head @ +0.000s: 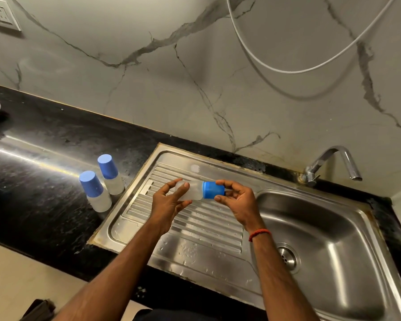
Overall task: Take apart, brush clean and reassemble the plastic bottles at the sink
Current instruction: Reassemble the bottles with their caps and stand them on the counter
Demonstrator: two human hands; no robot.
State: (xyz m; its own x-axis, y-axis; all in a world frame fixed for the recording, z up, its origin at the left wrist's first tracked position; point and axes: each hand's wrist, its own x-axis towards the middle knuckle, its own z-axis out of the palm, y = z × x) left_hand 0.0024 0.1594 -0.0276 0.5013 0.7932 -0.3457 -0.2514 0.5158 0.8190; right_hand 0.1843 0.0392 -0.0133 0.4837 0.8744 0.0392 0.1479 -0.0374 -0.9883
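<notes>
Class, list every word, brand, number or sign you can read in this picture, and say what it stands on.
None: no readable text shows anywhere.
The held bottle and its blue cap: plain, no print visible.
The near standing bottle and far standing bottle: no labels visible.
The wall socket: no markings can be made out.

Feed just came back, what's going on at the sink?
A person holds one plastic bottle sideways over the drainboard: left hand grips the clear body, right hand pinches the blue cap, not yet off. Two other capped bottles stand upright on the black counter beside the sink.
</notes>
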